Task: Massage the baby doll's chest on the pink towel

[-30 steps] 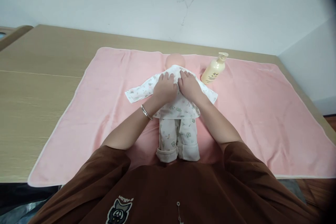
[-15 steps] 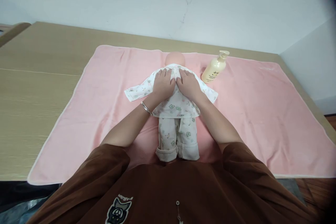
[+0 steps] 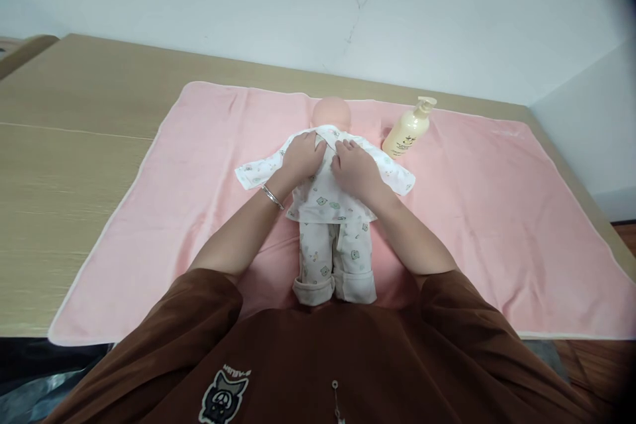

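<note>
A baby doll (image 3: 332, 112) lies on a pink mat, its bald head at the far end. It wears a white printed baby shirt (image 3: 330, 207) with sleeves spread to both sides, and matching pants (image 3: 317, 252) with turned-up cuffs. My left hand (image 3: 303, 156), a silver bangle at its wrist, pinches the shirt just below the neckline. Beside it, my right hand (image 3: 356, 167) has its fingers curled into the cloth on the other side of the chest-high middle. Between the hands the fabric is slightly raised and folded. My fingertips are partly hidden.
A pale yellow pump bottle (image 3: 408, 131) stands on the pink mat (image 3: 497, 212), right of the doll's head. Under the mat is a wooden table (image 3: 84, 159), with a white wall (image 3: 223, 6) behind it.
My hands lay flat with fingers extended on the shirt; now the fingers are curled and gather its cloth. The left hand has shifted slightly left, and the neckline has creased.
</note>
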Demonstrator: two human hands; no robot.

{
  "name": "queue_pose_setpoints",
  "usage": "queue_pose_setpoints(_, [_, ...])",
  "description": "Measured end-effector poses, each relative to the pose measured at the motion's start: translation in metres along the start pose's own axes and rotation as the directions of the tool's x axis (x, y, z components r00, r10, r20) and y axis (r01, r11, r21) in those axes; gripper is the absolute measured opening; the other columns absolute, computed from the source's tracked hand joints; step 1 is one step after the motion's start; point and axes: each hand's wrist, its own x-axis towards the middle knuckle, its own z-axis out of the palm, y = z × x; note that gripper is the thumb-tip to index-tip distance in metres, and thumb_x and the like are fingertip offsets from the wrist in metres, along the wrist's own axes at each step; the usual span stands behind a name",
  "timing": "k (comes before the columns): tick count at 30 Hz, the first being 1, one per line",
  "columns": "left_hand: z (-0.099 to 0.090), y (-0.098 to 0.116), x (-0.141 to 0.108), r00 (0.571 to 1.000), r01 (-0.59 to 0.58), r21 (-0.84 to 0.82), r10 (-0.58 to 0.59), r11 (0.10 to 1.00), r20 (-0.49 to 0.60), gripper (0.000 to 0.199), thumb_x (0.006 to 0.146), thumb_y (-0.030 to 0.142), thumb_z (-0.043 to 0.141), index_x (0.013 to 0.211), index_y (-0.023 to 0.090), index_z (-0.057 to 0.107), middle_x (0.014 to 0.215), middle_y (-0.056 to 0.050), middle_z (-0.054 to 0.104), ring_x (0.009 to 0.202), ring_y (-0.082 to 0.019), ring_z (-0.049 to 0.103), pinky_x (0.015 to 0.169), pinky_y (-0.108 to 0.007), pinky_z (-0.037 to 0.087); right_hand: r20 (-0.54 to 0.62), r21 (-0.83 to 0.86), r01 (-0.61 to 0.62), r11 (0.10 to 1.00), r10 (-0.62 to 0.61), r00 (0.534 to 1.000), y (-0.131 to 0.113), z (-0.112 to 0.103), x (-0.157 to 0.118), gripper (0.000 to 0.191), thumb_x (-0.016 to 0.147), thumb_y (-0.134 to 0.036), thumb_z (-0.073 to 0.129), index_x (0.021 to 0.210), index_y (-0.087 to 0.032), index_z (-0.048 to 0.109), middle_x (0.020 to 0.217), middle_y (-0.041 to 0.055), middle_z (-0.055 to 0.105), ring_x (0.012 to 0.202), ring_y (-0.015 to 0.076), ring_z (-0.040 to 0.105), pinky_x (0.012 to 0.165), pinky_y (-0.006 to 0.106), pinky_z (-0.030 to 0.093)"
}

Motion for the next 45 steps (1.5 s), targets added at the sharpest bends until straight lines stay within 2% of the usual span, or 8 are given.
queue_pose_setpoints(4, [0.003,0.007,-0.006,1.000,0.019,0.061,-0.020,0.998,0.001,0.048,0.103,0.028,0.030,0.127,0.002,0.062,0.135,-0.027,0.065,0.130,-0.036,0.060,0.115,-0.052,0.043,0.026,0.075,0.008,0.997,-0.010,1.000,0.007,0.001,0.005,0.043,0.102,-0.023,0.033,0.131,-0.007,0.061,0.137,0.0218,0.065,0.133,0.0348,0.056,0.112,0.049,0.045])
queue_pose_setpoints(8, [0.009,0.030,-0.031,0.999,-0.015,0.101,0.020,0.995,-0.045,0.058,0.103,0.027,0.030,0.144,-0.011,0.044,0.153,-0.037,0.047,0.151,-0.041,0.040,0.124,-0.056,0.032,0.023,0.127,-0.059,0.990,0.057,0.998,0.030,0.008,0.023,0.057,0.105,-0.037,0.037,0.149,-0.001,0.046,0.158,0.0233,0.048,0.149,0.0364,0.041,0.122,0.050,0.035])
queue_pose_setpoints(11, [0.006,0.029,-0.033,0.999,-0.046,0.073,0.048,0.996,-0.021,0.052,0.102,0.026,0.036,0.140,-0.005,0.053,0.151,-0.033,0.052,0.150,-0.040,0.042,0.125,-0.057,0.031,0.004,0.050,-0.081,0.995,0.081,0.997,0.024,0.010,0.021,0.057,0.106,-0.033,0.035,0.149,0.002,0.045,0.156,0.0251,0.049,0.149,0.0371,0.041,0.123,0.050,0.033])
queue_pose_setpoints(17, [-0.004,0.002,-0.005,0.996,-0.059,0.120,0.051,0.991,0.069,0.041,0.103,0.024,0.032,0.117,0.007,0.067,0.126,-0.024,0.069,0.127,-0.034,0.062,0.113,-0.050,0.046,0.003,-0.143,-0.061,0.988,0.062,0.998,-0.009,0.000,-0.004,0.040,0.105,-0.019,0.031,0.118,-0.002,0.065,0.117,0.0233,0.071,0.117,0.0348,0.063,0.103,0.043,0.048])
queue_pose_setpoints(26, [0.009,0.044,-0.036,0.997,0.021,0.102,-0.014,0.995,-0.070,0.053,0.102,0.025,0.034,0.141,-0.007,0.050,0.154,-0.032,0.049,0.152,-0.039,0.039,0.126,-0.053,0.030,-0.013,0.042,-0.166,0.985,0.167,0.986,0.031,0.010,0.029,0.050,0.107,-0.037,0.031,0.127,-0.004,0.064,0.131,0.0260,0.066,0.126,0.0390,0.060,0.106,0.052,0.048])
queue_pose_setpoints(29, [-0.001,0.033,-0.025,0.999,-0.006,0.070,0.008,0.998,-0.042,0.043,0.102,0.025,0.035,0.123,0.002,0.064,0.136,-0.027,0.065,0.141,-0.037,0.052,0.122,-0.052,0.037,-0.058,-0.029,-0.119,0.993,0.117,0.991,0.019,0.011,0.019,0.053,0.106,-0.033,0.030,0.121,0.002,0.067,0.126,0.0289,0.067,0.127,0.0401,0.058,0.111,0.053,0.044])
queue_pose_setpoints(34, [-0.001,0.006,-0.006,0.999,0.032,0.024,-0.032,0.999,-0.011,0.044,0.104,0.038,0.035,0.116,0.008,0.066,0.126,-0.022,0.069,0.126,-0.034,0.061,0.115,-0.048,0.045,-0.030,-0.060,-0.049,0.997,0.048,0.998,0.001,0.006,0.001,0.046,0.104,-0.025,0.032,0.098,-0.010,0.074,0.105,0.0226,0.073,0.114,0.0379,0.064,0.106,0.053,0.049])
queue_pose_setpoints(45, [0.014,0.007,-0.007,0.993,0.029,0.038,-0.025,0.999,-0.115,0.042,0.105,0.039,0.035,0.119,0.009,0.062,0.129,-0.024,0.066,0.129,-0.036,0.058,0.116,-0.053,0.042,-0.066,0.076,-0.073,0.994,0.078,0.995,0.029,0.032,0.028,0.059,0.103,-0.033,0.032,0.148,0.001,0.046,0.156,0.0258,0.049,0.152,0.0376,0.037,0.126,0.058,0.029])
